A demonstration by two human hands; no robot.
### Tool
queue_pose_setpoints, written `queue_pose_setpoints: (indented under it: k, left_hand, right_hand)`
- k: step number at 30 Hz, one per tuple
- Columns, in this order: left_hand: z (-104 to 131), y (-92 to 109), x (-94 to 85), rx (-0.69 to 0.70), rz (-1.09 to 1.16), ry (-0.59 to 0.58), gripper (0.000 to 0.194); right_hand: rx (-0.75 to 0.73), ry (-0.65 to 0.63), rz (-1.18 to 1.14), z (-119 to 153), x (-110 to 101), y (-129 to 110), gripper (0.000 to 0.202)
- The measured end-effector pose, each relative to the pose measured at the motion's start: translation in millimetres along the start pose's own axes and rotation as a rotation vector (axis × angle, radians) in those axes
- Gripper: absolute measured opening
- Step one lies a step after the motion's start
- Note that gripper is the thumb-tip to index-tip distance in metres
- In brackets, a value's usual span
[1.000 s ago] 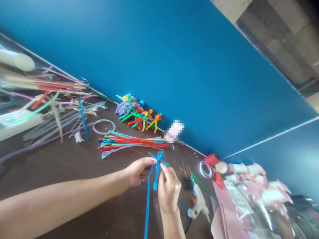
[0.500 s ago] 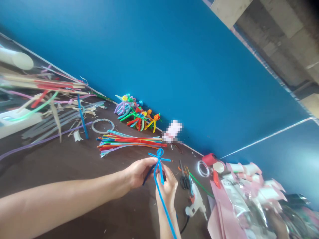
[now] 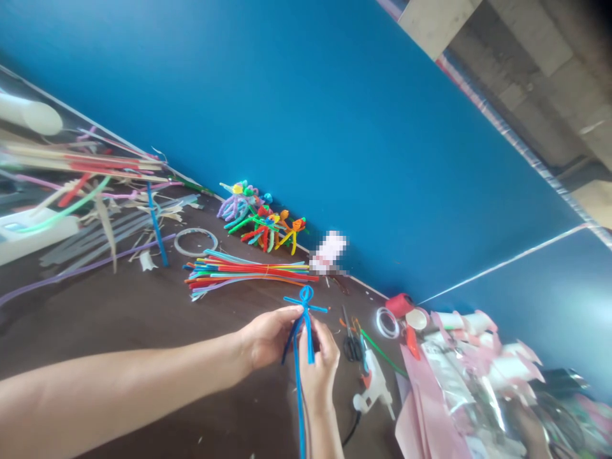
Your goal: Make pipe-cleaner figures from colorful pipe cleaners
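A small figure of blue pipe cleaner (image 3: 306, 312) stands upright between my hands, with a looped head, two short arms and several strands hanging below. My left hand (image 3: 271, 338) pinches its middle from the left, thumb on the front. My right hand (image 3: 321, 354) grips the lower strands from the right, fingers bent around them. One long blue strand runs down in front of my right wrist to the bottom edge. Just behind the figure lies a bundle of coloured pipe cleaners (image 3: 258, 269).
Small coloured pipe-cleaner figures (image 3: 268, 220) lie against the blue panel (image 3: 287, 115). Scissors (image 3: 352, 347), a glue gun (image 3: 377, 386) and tape rolls (image 3: 387, 323) are to the right, beside pink sheets (image 3: 425, 401). Loose strips and a clear ring (image 3: 196, 242) lie left.
The long blue strand has swung left and now hangs nearly straight down. The dark strand by my left hand has shifted slightly right. Both hands keep their hold.
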State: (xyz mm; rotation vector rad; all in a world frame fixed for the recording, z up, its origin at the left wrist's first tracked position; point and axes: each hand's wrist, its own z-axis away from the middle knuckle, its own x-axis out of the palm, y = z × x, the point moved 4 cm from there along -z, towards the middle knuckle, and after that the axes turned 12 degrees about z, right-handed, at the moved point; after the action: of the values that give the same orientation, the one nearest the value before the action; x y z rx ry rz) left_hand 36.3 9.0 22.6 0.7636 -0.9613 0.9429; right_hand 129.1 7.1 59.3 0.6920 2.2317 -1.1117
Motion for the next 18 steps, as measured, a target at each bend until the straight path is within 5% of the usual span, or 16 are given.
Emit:
queue_pose_setpoints:
  k: [11,18]
  left_hand:
    - [4.4,-5.6,0.3,0.137,-0.025,0.025,0.008]
    - [5.7,-5.1,1.1,0.218,-0.039,-0.077,0.009]
  right_hand:
    - [0.107,0.077,-0.001,3.0,5.2,-1.7,0.016]
    - [0.235,0.146,-0.047,5.0,6.8,-2.6,0.023]
